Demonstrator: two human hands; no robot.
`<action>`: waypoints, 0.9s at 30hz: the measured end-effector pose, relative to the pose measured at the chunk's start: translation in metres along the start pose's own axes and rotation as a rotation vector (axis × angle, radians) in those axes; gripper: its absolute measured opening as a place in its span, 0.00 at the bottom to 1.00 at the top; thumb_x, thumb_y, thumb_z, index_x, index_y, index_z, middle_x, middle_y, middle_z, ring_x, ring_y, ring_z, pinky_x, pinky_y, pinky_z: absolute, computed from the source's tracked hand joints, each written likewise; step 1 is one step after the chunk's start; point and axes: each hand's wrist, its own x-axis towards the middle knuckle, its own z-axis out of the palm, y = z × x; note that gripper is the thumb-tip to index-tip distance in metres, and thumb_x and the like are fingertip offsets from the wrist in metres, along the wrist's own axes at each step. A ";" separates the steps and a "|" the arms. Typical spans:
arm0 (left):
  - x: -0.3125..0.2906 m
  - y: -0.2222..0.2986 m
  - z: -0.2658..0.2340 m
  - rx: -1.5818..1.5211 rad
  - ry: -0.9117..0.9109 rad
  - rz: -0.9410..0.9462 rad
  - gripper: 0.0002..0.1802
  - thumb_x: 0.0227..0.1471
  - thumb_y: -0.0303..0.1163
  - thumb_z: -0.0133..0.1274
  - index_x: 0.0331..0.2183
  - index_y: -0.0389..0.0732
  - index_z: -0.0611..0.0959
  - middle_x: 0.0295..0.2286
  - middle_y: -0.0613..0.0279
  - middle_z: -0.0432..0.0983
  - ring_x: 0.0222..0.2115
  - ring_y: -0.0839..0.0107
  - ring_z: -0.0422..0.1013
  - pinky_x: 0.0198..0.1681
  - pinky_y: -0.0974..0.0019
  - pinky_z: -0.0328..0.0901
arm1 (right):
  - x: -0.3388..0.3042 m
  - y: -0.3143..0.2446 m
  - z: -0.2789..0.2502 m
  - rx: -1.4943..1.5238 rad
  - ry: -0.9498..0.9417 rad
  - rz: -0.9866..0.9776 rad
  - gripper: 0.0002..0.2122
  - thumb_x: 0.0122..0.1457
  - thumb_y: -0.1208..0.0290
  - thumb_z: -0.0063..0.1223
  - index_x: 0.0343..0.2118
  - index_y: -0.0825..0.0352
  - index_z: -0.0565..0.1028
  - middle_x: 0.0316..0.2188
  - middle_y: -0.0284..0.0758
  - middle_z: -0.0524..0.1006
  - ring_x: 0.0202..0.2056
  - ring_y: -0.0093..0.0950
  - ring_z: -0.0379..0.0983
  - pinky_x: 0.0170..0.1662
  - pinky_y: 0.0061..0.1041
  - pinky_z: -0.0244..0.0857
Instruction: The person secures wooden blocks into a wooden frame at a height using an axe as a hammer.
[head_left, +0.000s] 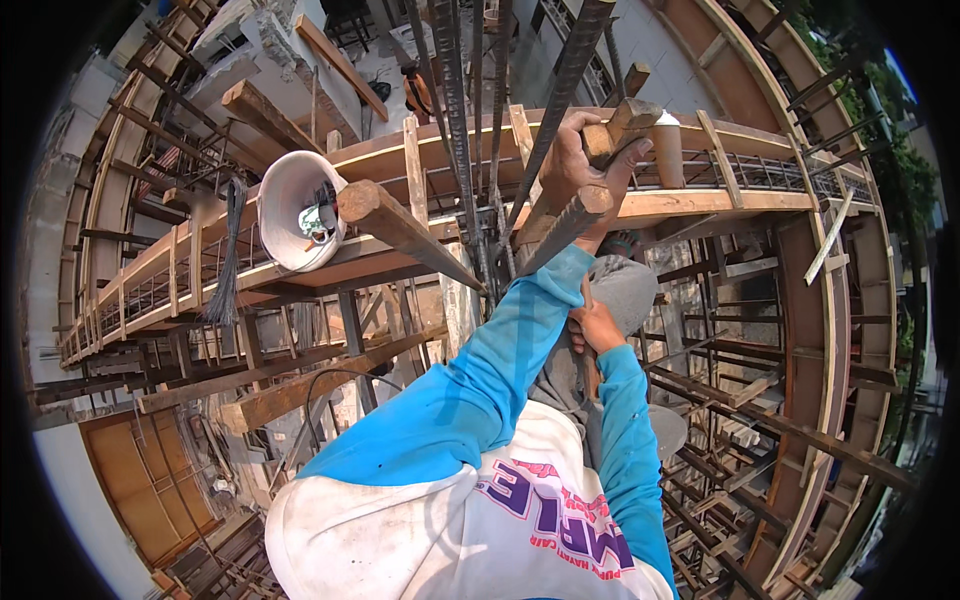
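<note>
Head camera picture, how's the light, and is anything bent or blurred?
Head view: hard sunlight, bright on the white plastic bucket and the blue sleeves; fisheye bends the long wooden formwork beam toward the black rim; the left hand gripping the ribbed steel bar is sharp, the right hand shaded.

Wooden formwork ledge [690,205] — white bucket [290,205] on it, timber post [400,230] lying across.
</note>
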 end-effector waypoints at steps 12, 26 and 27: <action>-0.021 -0.024 -0.007 0.159 0.028 0.015 0.41 0.31 0.48 0.73 0.43 0.38 0.71 0.34 0.54 0.74 0.35 0.62 0.74 0.37 0.61 0.70 | -0.083 -0.055 0.000 -0.033 0.339 -0.521 0.12 0.61 0.58 0.47 0.34 0.64 0.68 0.14 0.22 0.58 0.14 0.13 0.53 0.15 0.16 0.45; -0.031 -0.046 -0.010 0.251 0.096 0.069 0.39 0.30 0.44 0.71 0.43 0.35 0.74 0.32 0.50 0.75 0.31 0.53 0.75 0.33 0.56 0.70 | -0.203 -0.144 0.012 -0.917 0.567 -0.682 0.12 0.60 0.64 0.54 0.34 0.68 0.68 0.21 0.34 0.69 0.24 0.21 0.62 0.26 0.25 0.58; -0.032 -0.048 -0.007 0.241 0.095 0.044 0.39 0.30 0.44 0.71 0.43 0.35 0.74 0.32 0.49 0.75 0.31 0.52 0.75 0.34 0.55 0.70 | -0.206 -0.144 0.015 -0.855 0.598 -0.736 0.12 0.60 0.64 0.54 0.33 0.68 0.68 0.21 0.33 0.67 0.24 0.21 0.60 0.27 0.24 0.57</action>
